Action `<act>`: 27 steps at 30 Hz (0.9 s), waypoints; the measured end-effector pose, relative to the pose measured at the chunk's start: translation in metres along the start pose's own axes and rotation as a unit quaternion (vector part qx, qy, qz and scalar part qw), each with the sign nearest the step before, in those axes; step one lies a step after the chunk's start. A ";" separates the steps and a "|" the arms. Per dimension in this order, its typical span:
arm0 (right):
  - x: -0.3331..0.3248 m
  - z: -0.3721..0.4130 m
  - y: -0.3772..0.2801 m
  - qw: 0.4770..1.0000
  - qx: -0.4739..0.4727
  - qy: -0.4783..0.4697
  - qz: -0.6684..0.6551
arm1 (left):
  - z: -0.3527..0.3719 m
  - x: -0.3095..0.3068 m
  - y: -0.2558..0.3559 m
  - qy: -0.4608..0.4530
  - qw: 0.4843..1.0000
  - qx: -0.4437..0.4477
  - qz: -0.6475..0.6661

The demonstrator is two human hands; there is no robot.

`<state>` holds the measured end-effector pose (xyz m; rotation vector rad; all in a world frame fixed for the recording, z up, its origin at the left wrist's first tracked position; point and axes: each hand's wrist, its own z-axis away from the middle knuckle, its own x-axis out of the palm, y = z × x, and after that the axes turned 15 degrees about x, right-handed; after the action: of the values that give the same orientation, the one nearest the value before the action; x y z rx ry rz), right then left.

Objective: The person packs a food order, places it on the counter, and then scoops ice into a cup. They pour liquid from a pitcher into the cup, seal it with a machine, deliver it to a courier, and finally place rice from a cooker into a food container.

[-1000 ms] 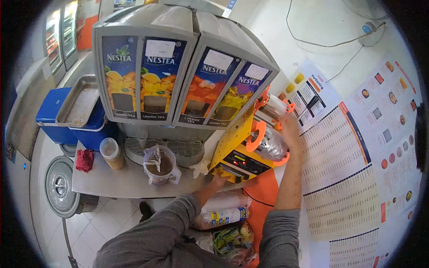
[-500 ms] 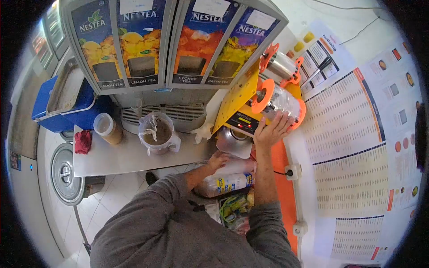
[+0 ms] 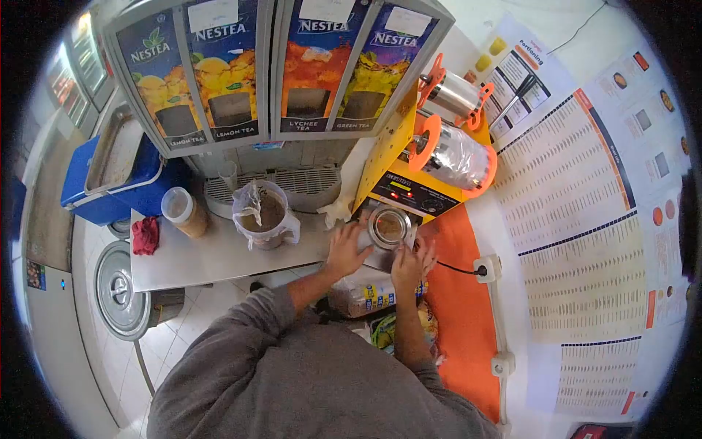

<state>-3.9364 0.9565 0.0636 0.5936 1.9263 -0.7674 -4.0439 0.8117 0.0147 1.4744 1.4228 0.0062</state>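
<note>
A yellow cup-sealing machine (image 3: 413, 192) stands on the counter, with its metal tray (image 3: 371, 257) pulled out at the front. The tray's round metal ring (image 3: 389, 225) shows something brownish inside. My left hand (image 3: 346, 250) is at the tray's left side, fingers apart and thumb toward the ring. At the front right edge of the tray, my right hand (image 3: 408, 265) has its fingers bent against it; part of its grip is hidden. Above the tray, a roll of clear film (image 3: 457, 162) sits between orange discs on the machine.
Left of the machine are a drink dispenser (image 3: 307, 154), a clear pitcher (image 3: 267, 219) lined with a bag, a plastic container (image 3: 184, 212) and a red cloth (image 3: 145, 235). Below the counter lie packaged goods (image 3: 373, 296). A black plug (image 3: 480, 270) sits in the wall socket.
My right hand has come down from the film roll to the tray. My left hand has moved up from below the tray to its left side. The ring now faces up in clearer view.
</note>
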 end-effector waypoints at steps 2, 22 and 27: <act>0.011 -0.014 0.010 0.994 0.074 -0.069 -0.039 | -0.032 0.005 0.005 -0.043 0.998 -0.010 -0.042; 0.004 -0.048 0.003 0.509 0.331 -0.309 -0.732 | -0.076 0.026 0.016 0.095 0.941 -0.028 0.325; -0.088 -0.028 -0.047 0.472 0.234 -0.408 -0.745 | -0.055 -0.069 0.057 0.069 0.619 -0.294 0.725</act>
<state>-3.9463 0.9364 0.1652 -1.3298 0.7780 -2.1296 -4.0569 0.8097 0.1185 1.6190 -0.1063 1.4649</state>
